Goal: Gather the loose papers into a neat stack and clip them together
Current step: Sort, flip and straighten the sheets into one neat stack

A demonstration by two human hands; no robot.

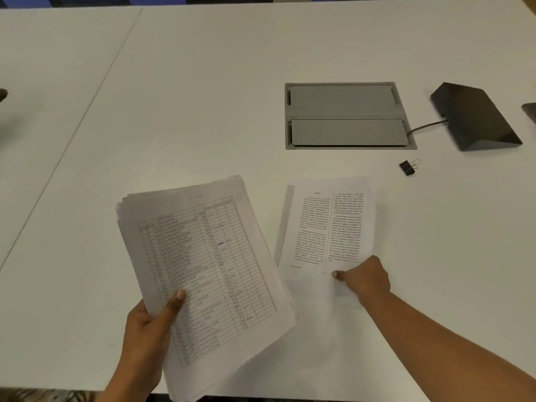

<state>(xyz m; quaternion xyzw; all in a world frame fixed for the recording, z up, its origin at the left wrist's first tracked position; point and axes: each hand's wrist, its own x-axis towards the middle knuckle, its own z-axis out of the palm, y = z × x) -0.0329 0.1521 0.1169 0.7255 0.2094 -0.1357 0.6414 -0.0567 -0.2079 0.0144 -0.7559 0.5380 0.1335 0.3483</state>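
My left hand (148, 326) grips a stack of papers (208, 265) at its lower left corner, thumb on top; the top sheet is a printed table of store names. The stack is tilted and raised off the white table (203, 97). To its right a sheet with two columns of text (327, 227) lies on the table over another sheet whose edge shows at the left. My right hand (362, 278) pinches the lower right part of that sheet, thumb on top. A black binder clip (407, 167) lies farther back on the right, apart from both hands.
A grey recessed cable box (345, 114) with two lids is set into the table behind the papers. A dark wedge-shaped device (475, 117) with a cable stands at the right. A seam between two tabletops runs diagonally at the left. The near table edge is just below my wrists.
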